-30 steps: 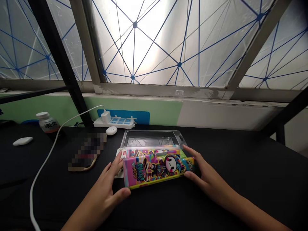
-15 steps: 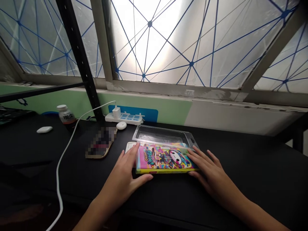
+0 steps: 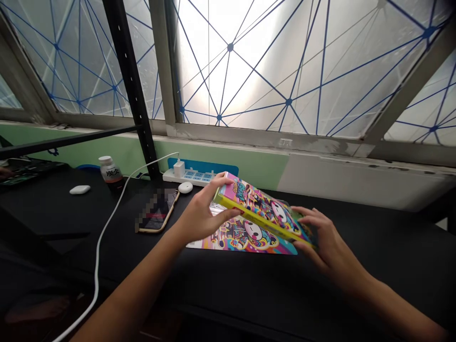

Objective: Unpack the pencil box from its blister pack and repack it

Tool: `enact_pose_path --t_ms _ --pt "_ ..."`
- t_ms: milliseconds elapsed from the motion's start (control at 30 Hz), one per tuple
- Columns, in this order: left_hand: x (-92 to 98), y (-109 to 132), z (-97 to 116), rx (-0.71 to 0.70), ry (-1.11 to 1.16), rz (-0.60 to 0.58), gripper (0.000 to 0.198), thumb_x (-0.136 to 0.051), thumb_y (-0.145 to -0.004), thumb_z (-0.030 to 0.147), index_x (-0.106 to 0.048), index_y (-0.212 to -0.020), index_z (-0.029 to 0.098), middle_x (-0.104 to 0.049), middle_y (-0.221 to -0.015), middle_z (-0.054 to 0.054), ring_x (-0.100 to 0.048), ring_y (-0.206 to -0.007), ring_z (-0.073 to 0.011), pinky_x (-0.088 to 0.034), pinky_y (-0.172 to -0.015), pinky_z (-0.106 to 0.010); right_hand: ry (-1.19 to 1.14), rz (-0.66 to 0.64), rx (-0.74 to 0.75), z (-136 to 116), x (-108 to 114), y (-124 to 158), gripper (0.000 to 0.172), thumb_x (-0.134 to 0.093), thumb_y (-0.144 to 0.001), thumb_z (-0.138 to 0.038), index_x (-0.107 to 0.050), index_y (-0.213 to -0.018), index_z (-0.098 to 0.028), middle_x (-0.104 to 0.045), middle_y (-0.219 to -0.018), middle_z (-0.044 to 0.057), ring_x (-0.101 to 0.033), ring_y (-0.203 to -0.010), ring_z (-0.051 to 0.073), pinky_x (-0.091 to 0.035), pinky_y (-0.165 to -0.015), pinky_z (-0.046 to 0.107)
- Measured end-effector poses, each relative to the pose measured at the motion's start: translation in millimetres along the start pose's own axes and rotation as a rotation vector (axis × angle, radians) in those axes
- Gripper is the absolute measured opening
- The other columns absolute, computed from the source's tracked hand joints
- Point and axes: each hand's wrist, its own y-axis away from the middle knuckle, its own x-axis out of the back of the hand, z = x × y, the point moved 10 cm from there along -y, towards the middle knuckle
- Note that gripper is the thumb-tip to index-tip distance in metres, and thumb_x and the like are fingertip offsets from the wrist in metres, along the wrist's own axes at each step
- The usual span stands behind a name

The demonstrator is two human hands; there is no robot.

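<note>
A flat box (image 3: 265, 206) with bright cartoon art and a yellow side is off the table, tilted with its left end higher. My left hand (image 3: 204, 213) is closed on that left end, thumb against the yellow side. At the lower right end my right hand (image 3: 320, 237) grips the box too, fingers on top and thumb beneath. Under it a printed card (image 3: 235, 240) with matching art lies flat on the black table (image 3: 278, 289). The clear plastic tray behind is mostly hidden by the box.
Left of my hands lie a phone (image 3: 158, 211) and a round white case (image 3: 185, 187). Farther left are a white-capped bottle (image 3: 111, 173) and a white oval object (image 3: 80, 189). A white cable (image 3: 98, 256) runs from the power strip (image 3: 195, 177) down the left side.
Both hands have lifted the box from the table and tilted it, left end up. The printed card beneath now shows. The camera view has shifted slightly.
</note>
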Motion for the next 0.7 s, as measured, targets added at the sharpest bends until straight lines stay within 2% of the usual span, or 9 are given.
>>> enact_pose_path --t_ms 100,200,300,400,467,567,633,700 --pt "-1.7 -20.9 -24.8 0.052 -0.049 -0.021 0.054 -0.066 -0.091 0.043 -0.042 -0.135 0.025 -0.055 -0.139 -0.011 -0.063 -0.116 -0.0270 -0.051 -0.097 -0.037 -0.024 -0.022 -0.051 24.5 1.8 -31.5 0.044 -0.056 -0.094 -0.045 -0.040 -0.129 -0.025 -0.053 -0.139 0.016 -0.053 -0.128 0.033 -0.044 -0.106 0.053" --pt "-15.6 -26.9 -57.8 0.160 -0.161 -0.084 0.052 -0.061 -0.094 0.044 -0.040 -0.136 0.023 -0.063 -0.127 -0.011 -0.066 -0.110 -0.0270 -0.052 -0.094 -0.039 -0.062 -0.111 -0.075 49.6 -20.7 -54.6 0.046 -0.055 -0.095 -0.049 -0.043 -0.131 -0.024 -0.054 -0.138 0.015 -0.053 -0.128 0.032 -0.045 -0.106 0.051" --pt "-34.3 -14.5 -91.8 0.293 -0.311 -0.161 0.049 -0.052 -0.098 0.040 -0.037 -0.142 0.022 -0.056 -0.141 -0.014 -0.053 -0.131 -0.0297 -0.044 -0.105 -0.043 -0.106 -0.205 -0.077 63.8 -54.2 -61.2 0.045 -0.051 -0.096 -0.052 -0.049 -0.129 -0.022 -0.054 -0.139 0.016 -0.051 -0.131 0.033 -0.044 -0.107 0.051" --pt "-45.1 0.9 -112.2 0.380 -0.385 -0.206 0.049 -0.046 -0.100 0.045 -0.044 -0.141 0.018 -0.042 -0.155 -0.017 -0.024 -0.150 -0.0360 -0.031 -0.115 -0.053 -0.127 -0.263 -0.075 66.5 -75.5 -57.7 0.047 -0.053 -0.094 -0.055 -0.055 -0.129 -0.024 -0.051 -0.146 0.015 -0.047 -0.136 0.033 -0.042 -0.109 0.052" --pt "-48.7 6.9 -116.7 0.407 -0.421 -0.254 0.054 -0.040 -0.101 0.052 -0.046 -0.142 0.017 -0.034 -0.160 -0.017 -0.014 -0.152 -0.0354 -0.027 -0.118 -0.054 -0.111 -0.348 -0.066 65.0 -84.6 -51.9 0.046 -0.054 -0.094 -0.056 -0.059 -0.130 -0.026 -0.052 -0.147 0.013 -0.047 -0.136 0.033 -0.039 -0.111 0.055" --pt "-49.9 7.7 -112.1 0.381 -0.515 -0.319 0.061 -0.035 -0.100 0.060 -0.047 -0.144 0.018 -0.034 -0.160 -0.015 -0.019 -0.152 -0.0321 -0.028 -0.118 -0.050 -0.050 -0.449 -0.041 61.6 -87.8 -42.5 0.046 -0.047 -0.099 -0.053 -0.058 -0.137 -0.030 -0.051 -0.151 0.010 -0.042 -0.141 0.033 -0.029 -0.114 0.061" --pt "-47.6 4.6 -105.9 0.343 -0.598 -0.312 0.061 -0.037 -0.100 0.060 -0.049 -0.143 0.019 -0.038 -0.159 -0.015 -0.026 -0.150 -0.0325 -0.031 -0.117 -0.051 0.038 -0.429 -0.014 56.1 -82.0 -40.0 0.047 -0.044 -0.100 -0.052 -0.055 -0.141 -0.030 -0.042 -0.156 0.010 -0.035 -0.145 0.034 -0.026 -0.114 0.065" --pt "-46.2 -0.1 -98.7 0.305 -0.672 -0.276 0.059 -0.038 -0.100 0.059 -0.050 -0.142 0.019 -0.039 -0.158 -0.015 -0.031 -0.148 -0.0331 -0.033 -0.115 -0.053 0.148 -0.352 0.040 40.8 -73.2 -40.0 0.048 -0.046 -0.100 -0.052 -0.058 -0.139 -0.027 -0.036 -0.159 0.013 -0.032 -0.146 0.037 -0.024 -0.112 0.069"
